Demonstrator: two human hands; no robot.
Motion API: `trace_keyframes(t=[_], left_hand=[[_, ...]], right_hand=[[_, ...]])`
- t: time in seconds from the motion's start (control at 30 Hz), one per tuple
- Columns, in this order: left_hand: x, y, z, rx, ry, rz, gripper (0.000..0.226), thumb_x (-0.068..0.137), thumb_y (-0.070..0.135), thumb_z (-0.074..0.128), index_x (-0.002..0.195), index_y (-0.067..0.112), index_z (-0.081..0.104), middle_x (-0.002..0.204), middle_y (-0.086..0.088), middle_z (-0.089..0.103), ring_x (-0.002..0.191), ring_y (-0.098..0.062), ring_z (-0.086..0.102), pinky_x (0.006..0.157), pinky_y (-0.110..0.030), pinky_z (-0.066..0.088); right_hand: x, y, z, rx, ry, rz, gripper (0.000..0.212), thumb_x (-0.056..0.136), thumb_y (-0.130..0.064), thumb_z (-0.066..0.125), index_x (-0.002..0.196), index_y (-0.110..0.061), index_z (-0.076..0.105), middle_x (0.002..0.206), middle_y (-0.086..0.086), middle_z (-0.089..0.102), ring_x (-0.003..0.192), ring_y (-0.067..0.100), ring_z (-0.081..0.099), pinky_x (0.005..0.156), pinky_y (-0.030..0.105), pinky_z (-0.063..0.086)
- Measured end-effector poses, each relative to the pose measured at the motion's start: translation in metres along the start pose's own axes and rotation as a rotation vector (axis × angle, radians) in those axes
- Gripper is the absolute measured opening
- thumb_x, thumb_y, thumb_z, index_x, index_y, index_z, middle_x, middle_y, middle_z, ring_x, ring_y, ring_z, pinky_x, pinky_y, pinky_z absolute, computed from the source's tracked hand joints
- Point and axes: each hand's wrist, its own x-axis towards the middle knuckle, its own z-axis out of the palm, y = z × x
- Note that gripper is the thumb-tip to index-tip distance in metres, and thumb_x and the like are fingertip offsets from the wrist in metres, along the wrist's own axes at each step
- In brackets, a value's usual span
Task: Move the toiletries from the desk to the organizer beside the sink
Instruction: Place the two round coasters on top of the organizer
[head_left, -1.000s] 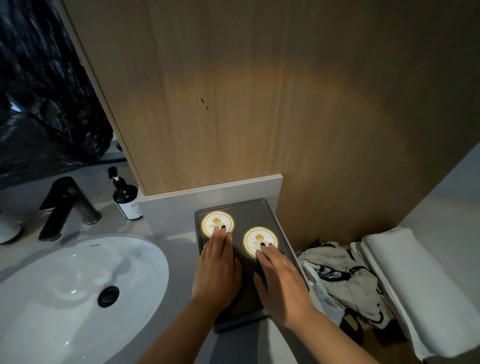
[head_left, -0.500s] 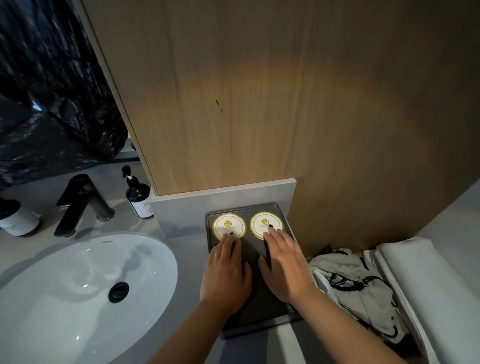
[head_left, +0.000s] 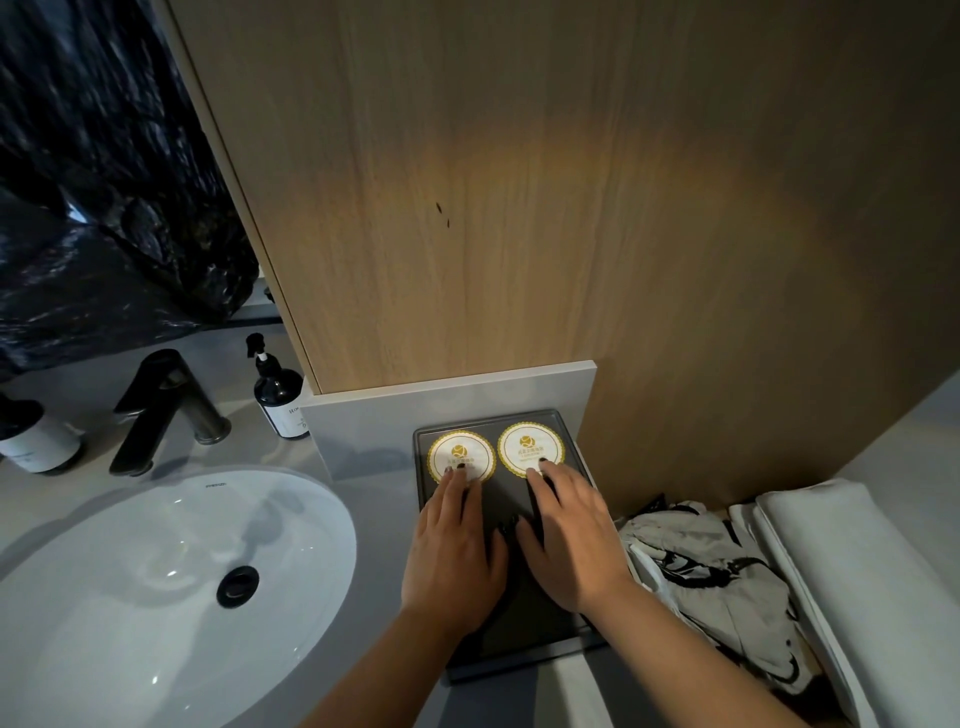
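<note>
Hands flat on the dark tray (head_left: 574, 642) next to the sink (head_left: 156, 587), one round white-and-gold packet under each set of fingertips.

Left hand (head_left: 454, 551) lies palm down, fingers straight and together, tips just touching the near edge of the left round packet (head_left: 460, 457). Right hand (head_left: 571, 540) does the same, fingers slightly spread, tips on the near edge of the right round packet (head_left: 531, 449). Neither hand grips anything, they're just pressing flat. Both packets sit side by side at the far end of the tray, close to the low grey backsplash (head_left: 457, 400), mostly past the fingers. A black faucet (head_left: 166, 410) and a dark pump bottle (head_left: 278, 389) stand behind the basin, and a folded white towel (head_left: 852, 587) plus some crumpled grey fabric (head_left: 711, 577) lie to the right of the tray.
</note>
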Motion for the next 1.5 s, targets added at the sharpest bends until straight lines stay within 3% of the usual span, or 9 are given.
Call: trace_keyframes(t=[0.13,0.23,0.47,0.57,0.87,1.03,1.17,1.5], left_hand=[[0.0004,0.0,0.0001,0.041,-0.003,0.001,0.068,0.091,0.048,0.019,0.147,0.014,0.032,0.156,-0.006,0.027,0.145,-0.021,0.022,0.116,-0.03,0.012],[0.0003,-0.0005,0.0019,0.054,0.01,0.003,0.069,0.089,0.047,0.021,0.143,0.01,0.042,0.151,-0.009,0.038,0.142,-0.024,0.031,0.114,-0.031,0.016],[0.0005,0.0002,0.0013,0.049,0.005,0.007,0.072,0.089,0.049,0.017,0.146,0.009,0.036,0.154,-0.009,0.032,0.146,-0.023,0.022,0.115,-0.029,0.008],[0.0011,0.0002,0.0023,0.07,0.011,0.012,0.07,0.09,0.048,0.02,0.144,0.007,0.039,0.152,-0.011,0.036,0.144,-0.025,0.026,0.115,-0.032,0.013],[0.003,0.0001,0.0025,0.093,-0.023,0.024,0.074,0.089,0.049,0.01,0.15,0.01,0.026,0.158,-0.01,0.021,0.148,-0.024,0.012,0.118,-0.033,0.007],[0.0007,-0.0003,0.0019,0.082,-0.036,0.012,0.067,0.09,0.046,0.024,0.143,0.009,0.041,0.151,-0.012,0.037,0.142,-0.027,0.03,0.114,-0.034,0.017],[0.0016,-0.0003,0.0016,0.108,-0.034,0.008,0.061,0.09,0.044,0.032,0.137,0.009,0.05,0.145,-0.012,0.046,0.136,-0.027,0.041,0.109,-0.034,0.023],[0.0001,-0.0009,0.0001,0.069,-0.009,0.026,0.077,0.086,0.052,0.005,0.152,0.016,0.016,0.161,-0.004,0.011,0.148,-0.019,0.006,0.113,-0.026,-0.003]], right_hand=[[0.0013,-0.0005,0.0007,0.011,-0.022,-0.003,0.078,0.083,-0.053,0.01,0.147,-0.015,0.029,0.156,0.005,0.027,0.146,0.024,0.019,0.117,0.035,0.016],[0.0014,-0.0007,0.001,0.035,-0.027,0.009,0.082,0.081,-0.056,0.007,0.15,-0.014,0.023,0.159,0.005,0.021,0.148,0.022,0.013,0.118,0.033,0.011],[-0.0007,0.0004,0.0015,-0.007,-0.045,0.017,0.082,0.082,-0.058,0.006,0.15,-0.016,0.02,0.158,0.009,0.019,0.146,0.026,0.012,0.118,0.035,0.011],[0.0002,0.001,0.0014,-0.029,-0.072,0.006,0.082,0.082,-0.059,0.004,0.152,-0.017,0.015,0.158,0.009,0.015,0.147,0.027,0.009,0.118,0.036,0.01],[0.0076,0.0051,-0.0001,-0.01,-0.058,-0.027,0.073,0.088,-0.054,0.016,0.148,-0.014,0.031,0.152,0.013,0.029,0.144,0.028,0.022,0.117,0.038,0.022],[0.0062,0.0043,-0.0009,0.006,-0.03,-0.02,0.069,0.09,-0.053,0.02,0.143,-0.012,0.04,0.146,0.014,0.038,0.14,0.029,0.03,0.114,0.039,0.03],[0.0061,0.003,-0.0026,-0.001,-0.024,-0.018,0.071,0.088,-0.054,0.016,0.145,-0.015,0.036,0.148,0.011,0.034,0.142,0.027,0.026,0.115,0.037,0.027],[0.0048,0.0035,-0.0017,0.049,0.02,-0.011,0.061,0.09,-0.046,0.031,0.14,-0.014,0.041,0.141,0.013,0.041,0.138,0.029,0.032,0.111,0.041,0.034]])
